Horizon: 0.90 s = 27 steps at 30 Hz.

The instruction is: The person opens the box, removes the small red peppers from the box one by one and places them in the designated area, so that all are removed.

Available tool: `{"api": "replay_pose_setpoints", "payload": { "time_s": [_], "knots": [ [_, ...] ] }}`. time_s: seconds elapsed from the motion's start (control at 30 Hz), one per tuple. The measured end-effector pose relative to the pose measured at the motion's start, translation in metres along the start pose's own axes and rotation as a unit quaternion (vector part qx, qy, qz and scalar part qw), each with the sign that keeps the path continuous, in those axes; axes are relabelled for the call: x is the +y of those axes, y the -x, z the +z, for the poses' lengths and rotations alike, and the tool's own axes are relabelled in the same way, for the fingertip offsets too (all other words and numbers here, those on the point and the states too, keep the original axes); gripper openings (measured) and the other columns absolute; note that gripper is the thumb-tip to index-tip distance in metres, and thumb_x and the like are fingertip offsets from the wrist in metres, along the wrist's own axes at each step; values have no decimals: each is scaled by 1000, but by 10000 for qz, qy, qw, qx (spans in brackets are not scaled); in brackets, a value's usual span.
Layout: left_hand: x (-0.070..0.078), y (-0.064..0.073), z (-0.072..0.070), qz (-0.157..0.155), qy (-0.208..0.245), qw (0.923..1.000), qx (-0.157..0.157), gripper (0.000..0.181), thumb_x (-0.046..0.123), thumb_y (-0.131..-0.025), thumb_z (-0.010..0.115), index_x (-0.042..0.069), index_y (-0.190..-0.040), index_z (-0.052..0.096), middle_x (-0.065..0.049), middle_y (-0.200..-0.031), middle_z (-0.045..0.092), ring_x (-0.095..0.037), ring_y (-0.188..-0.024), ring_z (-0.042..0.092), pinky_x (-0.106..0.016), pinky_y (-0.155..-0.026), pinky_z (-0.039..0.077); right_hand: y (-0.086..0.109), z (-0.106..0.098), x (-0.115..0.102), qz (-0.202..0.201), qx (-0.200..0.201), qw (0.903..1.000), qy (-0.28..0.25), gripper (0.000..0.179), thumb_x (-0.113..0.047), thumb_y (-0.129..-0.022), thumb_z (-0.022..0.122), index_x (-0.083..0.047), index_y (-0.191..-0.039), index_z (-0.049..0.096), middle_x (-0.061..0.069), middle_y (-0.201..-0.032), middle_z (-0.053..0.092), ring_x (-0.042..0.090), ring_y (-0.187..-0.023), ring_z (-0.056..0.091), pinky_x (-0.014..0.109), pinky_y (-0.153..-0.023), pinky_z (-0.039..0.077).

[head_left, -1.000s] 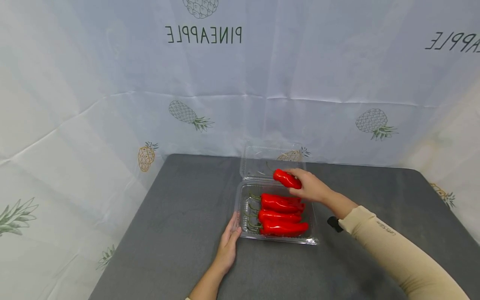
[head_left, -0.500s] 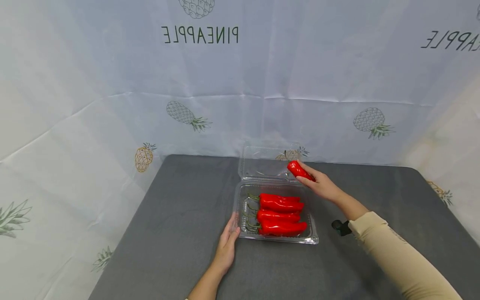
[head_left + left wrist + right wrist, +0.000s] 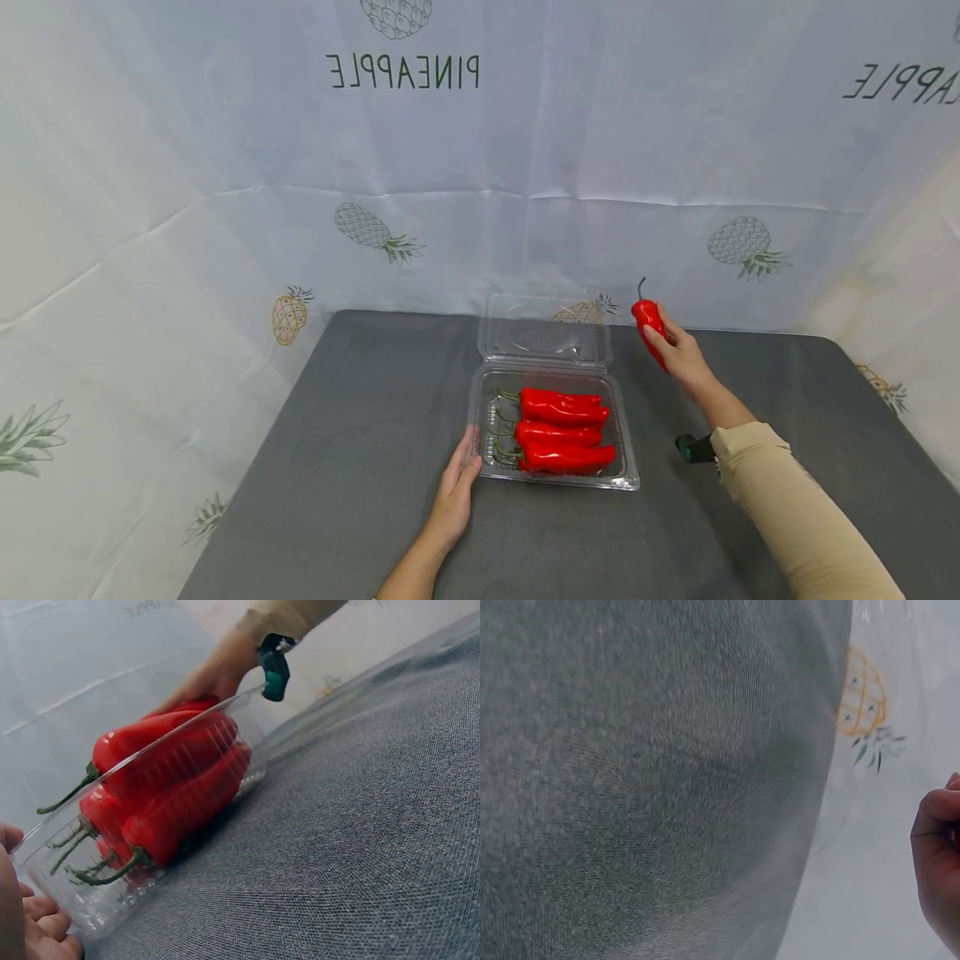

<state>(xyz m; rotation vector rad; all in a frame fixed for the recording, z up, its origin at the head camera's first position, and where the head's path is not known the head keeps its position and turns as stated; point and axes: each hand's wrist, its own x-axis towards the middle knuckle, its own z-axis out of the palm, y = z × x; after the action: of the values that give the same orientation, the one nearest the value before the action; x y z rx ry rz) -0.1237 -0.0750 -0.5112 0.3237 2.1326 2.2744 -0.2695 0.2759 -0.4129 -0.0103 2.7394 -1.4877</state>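
My right hand (image 3: 681, 354) grips a red pepper (image 3: 648, 321) above the table, right of a clear plastic clamshell box (image 3: 626, 442); the pepper's thin stem points up. In the right wrist view only part of the right hand (image 3: 937, 862) shows at the edge. Several more red peppers (image 3: 562, 433) lie side by side in the box, green stems to the left. My left hand (image 3: 453, 492) holds the box's front left corner; in the left wrist view its fingers (image 3: 49, 922) curl against the clear wall, with the thumb near the rim.
The transparent lid (image 3: 543, 329) stands open behind the box, near the back curtain (image 3: 465, 242) printed with pineapples. A dark grey cloth covers the table (image 3: 375, 417). A black wrist device (image 3: 696, 448) sits below the right wrist.
My right hand has carried its pepper from above the back of the box out to the right, turning it stem-up. My left hand stays at the box corner.
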Motion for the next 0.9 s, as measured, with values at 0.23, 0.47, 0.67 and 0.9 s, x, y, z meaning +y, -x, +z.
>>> {"api": "replay_pose_setpoints", "payload": {
  "time_s": [0.23,0.47,0.67,0.9],
  "knots": [
    [1,1,1,63,-18,10000,24,55,12,-100,38,-9,-145,15,-28,-150,18,-29,-140,16,-1,-102,22,-9,1,12,188,388,9991,-22,59,-45,-99,29,-23,-149,7,29,-151,18,48,-128,31,52,-93,46],
    [4,0,1,25,45,10000,20,54,10,-99,37,-9,-145,15,-27,-151,18,-37,-139,13,-2,-102,21,-16,10,16,306,656,9973,111,54,-37,-101,30,-14,-148,14,29,-150,20,48,-128,30,57,-100,39],
    [4,0,0,-1,19,10000,76,54,10,-99,37,-8,-145,16,-27,-151,19,-34,-139,14,-1,-102,21,-25,19,16,519,541,9972,63,54,-34,-102,28,-11,-148,10,31,-149,19,48,-129,28,57,-104,36],
    [3,0,1,-53,69,10000,21,54,10,-99,38,-9,-145,15,-27,-151,18,-30,-139,14,-1,-102,21,-29,25,27,644,395,9953,606,56,-33,-102,29,-7,-148,11,33,-147,23,47,-123,34,57,-102,38]
  ]
}}
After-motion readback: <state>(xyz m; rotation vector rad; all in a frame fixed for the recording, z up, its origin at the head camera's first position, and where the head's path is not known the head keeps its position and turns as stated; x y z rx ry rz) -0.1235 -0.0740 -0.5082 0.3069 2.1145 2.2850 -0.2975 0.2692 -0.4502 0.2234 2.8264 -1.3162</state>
